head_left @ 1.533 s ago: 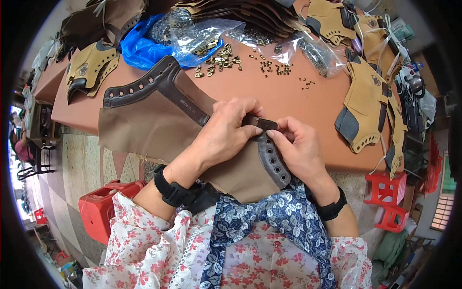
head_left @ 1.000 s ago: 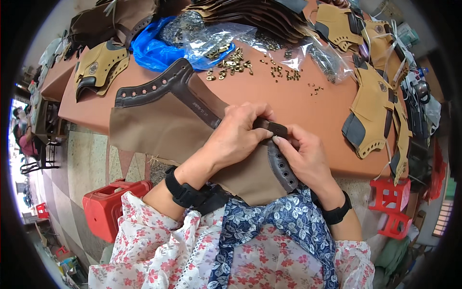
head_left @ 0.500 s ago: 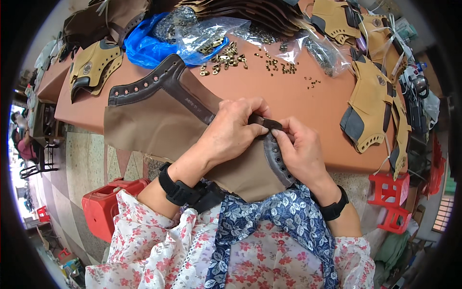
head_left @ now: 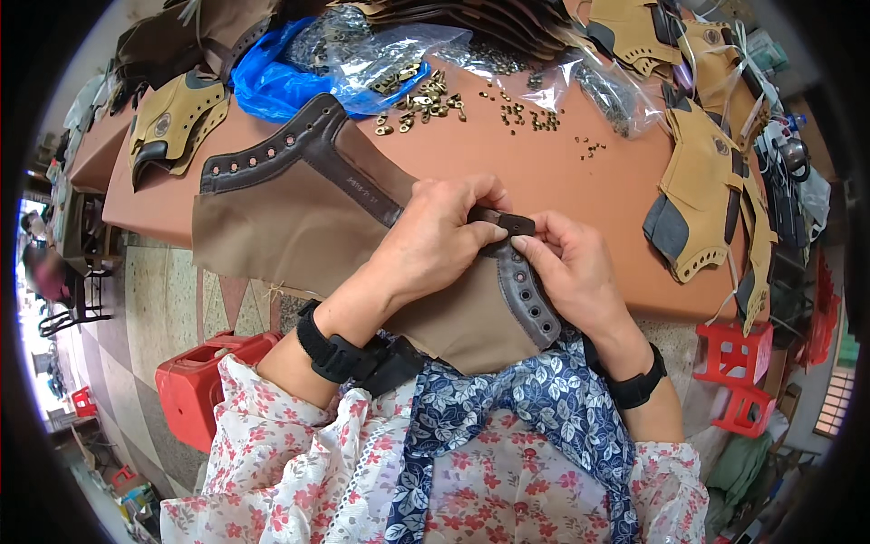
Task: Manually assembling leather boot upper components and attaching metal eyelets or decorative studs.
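Holds the brown upper (head_left: 281, 227) in both hands, in front of the body and across the near edge of the counter (head_left: 625, 190). Pinches the top end of the near eyelet strip (head_left: 535, 313) between thumb and fingers of the right hand (head_left: 580, 272). Clamps the same region from the left with the left hand (head_left: 430, 236), thumb tip just beside the right thumb. Exposes a small dark tab (head_left: 517, 224) with one hole, directly above both thumb tips. Extends leftward past the left wrist to a second eyelet strip (head_left: 263, 159). Cannot tell the exact contact of the fingertips behind the material.

Carries, on the counter, a blue bag (head_left: 258, 82), loose brass-coloured hooks (head_left: 430, 100) and small dark fasteners (head_left: 535, 118) to their right. Includes also tan uppers (head_left: 702, 163) at right, a tan upper (head_left: 177, 118) at left and a stack of dark pieces (head_left: 489, 25) at the far side.
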A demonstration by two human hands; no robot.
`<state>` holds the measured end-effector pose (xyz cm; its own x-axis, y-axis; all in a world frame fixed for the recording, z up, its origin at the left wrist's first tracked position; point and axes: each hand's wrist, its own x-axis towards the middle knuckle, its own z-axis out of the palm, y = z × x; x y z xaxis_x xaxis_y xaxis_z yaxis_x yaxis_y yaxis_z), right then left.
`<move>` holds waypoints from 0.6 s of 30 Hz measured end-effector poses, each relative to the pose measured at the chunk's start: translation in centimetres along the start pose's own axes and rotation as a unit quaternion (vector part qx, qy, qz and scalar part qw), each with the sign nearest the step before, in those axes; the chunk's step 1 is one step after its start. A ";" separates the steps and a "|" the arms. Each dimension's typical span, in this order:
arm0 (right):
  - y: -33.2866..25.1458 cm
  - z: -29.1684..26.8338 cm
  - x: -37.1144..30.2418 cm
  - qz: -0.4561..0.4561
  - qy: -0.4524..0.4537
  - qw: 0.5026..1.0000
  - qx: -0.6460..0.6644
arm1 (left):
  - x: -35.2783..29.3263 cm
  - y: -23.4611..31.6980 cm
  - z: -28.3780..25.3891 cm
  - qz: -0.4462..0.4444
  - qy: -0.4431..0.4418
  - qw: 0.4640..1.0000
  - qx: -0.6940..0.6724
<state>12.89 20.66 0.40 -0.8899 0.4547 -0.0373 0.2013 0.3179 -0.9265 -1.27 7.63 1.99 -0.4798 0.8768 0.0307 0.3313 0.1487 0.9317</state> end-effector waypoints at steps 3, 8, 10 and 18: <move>-0.3 0.1 0.2 0.012 0.002 1.000 -0.022 | 0.0 -0.1 -0.1 -0.006 -0.003 1.000 -0.017; -0.5 0.3 0.0 0.008 0.023 0.998 -0.066 | 0.2 0.0 0.0 -0.004 0.000 1.000 -0.002; 0.1 -0.1 -0.1 0.038 0.002 0.999 0.018 | 0.1 0.0 0.2 0.000 0.014 1.000 0.003; -1.4 -0.6 -0.5 0.093 -0.008 0.990 0.104 | 0.3 0.3 0.3 -0.007 0.018 0.999 0.035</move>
<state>13.27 20.48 1.91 -0.8520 0.4754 -0.2193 0.2757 0.0513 -0.9599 -1.10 8.04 2.16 -0.5134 0.8576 0.0314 0.3797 0.1942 0.9045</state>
